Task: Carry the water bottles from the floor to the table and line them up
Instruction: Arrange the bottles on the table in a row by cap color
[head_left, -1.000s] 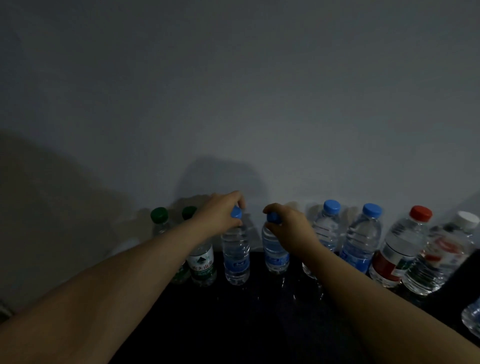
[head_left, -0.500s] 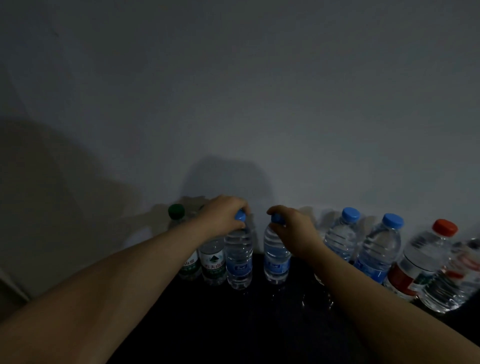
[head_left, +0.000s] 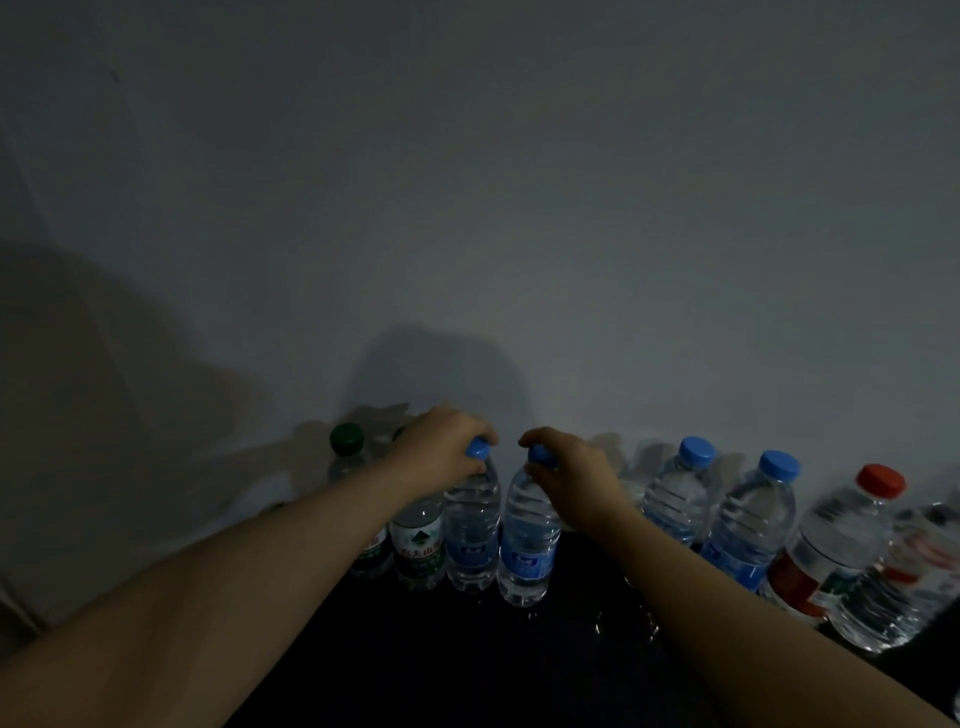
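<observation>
Left hand (head_left: 441, 441) grips left bottle (head_left: 471, 540) at its cap, right hand (head_left: 571, 467) grips right bottle (head_left: 527, 548); I see both upright, adjacent.

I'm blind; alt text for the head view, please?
The left hand and right hand each grip the blue cap of one of two adjacent water bottles on a dark table by a grey wall. Green-capped bottles stand to their left; blue-capped bottles and a red-capped bottle to their right.
</observation>
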